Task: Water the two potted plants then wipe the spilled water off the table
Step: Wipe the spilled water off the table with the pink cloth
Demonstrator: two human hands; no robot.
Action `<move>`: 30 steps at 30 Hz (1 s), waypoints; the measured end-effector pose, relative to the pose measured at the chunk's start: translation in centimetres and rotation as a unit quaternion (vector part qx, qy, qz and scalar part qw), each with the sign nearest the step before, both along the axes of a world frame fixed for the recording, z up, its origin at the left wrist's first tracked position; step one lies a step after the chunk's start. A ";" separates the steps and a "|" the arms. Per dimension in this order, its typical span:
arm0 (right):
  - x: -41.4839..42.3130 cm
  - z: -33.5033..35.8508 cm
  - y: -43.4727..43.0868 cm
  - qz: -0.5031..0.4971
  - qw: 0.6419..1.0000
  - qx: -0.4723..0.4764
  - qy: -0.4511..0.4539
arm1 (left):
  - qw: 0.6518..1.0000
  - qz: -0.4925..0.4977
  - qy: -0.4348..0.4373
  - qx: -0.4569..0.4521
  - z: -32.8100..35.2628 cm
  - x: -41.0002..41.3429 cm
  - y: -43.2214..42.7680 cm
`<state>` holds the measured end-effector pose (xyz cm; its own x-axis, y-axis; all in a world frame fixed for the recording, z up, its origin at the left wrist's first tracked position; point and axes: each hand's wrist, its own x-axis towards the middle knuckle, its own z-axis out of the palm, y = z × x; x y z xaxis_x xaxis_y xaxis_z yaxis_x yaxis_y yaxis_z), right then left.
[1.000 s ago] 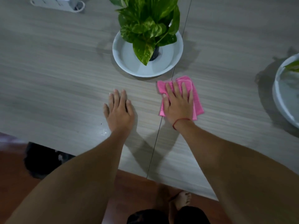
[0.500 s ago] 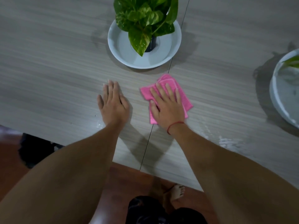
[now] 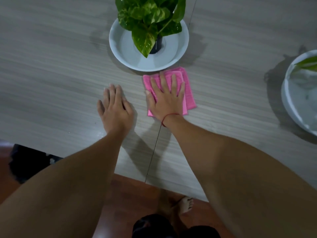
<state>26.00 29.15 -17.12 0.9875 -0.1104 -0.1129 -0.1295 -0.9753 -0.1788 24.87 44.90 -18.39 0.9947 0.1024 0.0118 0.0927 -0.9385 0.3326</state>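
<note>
White right-edge dish point(image 3: 285, 100) is cut off, top-centre dish point(image 3: 127, 45) holds a plant point(image 3: 151, 12); left hand point(image 3: 116, 109) lies flat, flat-fingered right hand point(image 3: 168, 100) presses pink cloth point(image 3: 189, 95).

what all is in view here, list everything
table: one, grey wood grain, seam down the middle
pothos plant: one, green mottled yellow, in a small black pot, top centre
white dish: one, under that pot
second white dish: one, right edge, cut off, green leaf inside
folded cloth: one, pink, just in front of the first dish
damp patch: one, darker grey, left of the first dish
floor: reddish brown, below the table edge
dark object: one, black, floor lower left, unclear what
string bracelet: one, red, right wrist
foot: one, bare, bottom centre
left hand: flat on the table, holding nothing
right hand: flat on the cloth, fingers spread
</note>
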 end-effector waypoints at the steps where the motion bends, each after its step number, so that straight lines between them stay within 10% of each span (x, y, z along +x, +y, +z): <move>1: -0.1 0.0 -0.3 0.005 1.000 0.009 0.001 | 1.000 0.004 0.002 -0.002 0.0 -0.1 -0.1; 15: -13.6 1.1 -19.2 -0.211 0.975 -0.057 0.035 | 0.997 -0.066 0.026 -0.002 0.3 -3.5 -7.9; 30: -13.2 -0.4 -13.2 -0.070 0.997 0.032 -0.009 | 0.998 -0.063 0.026 -0.016 1.2 -4.2 -8.6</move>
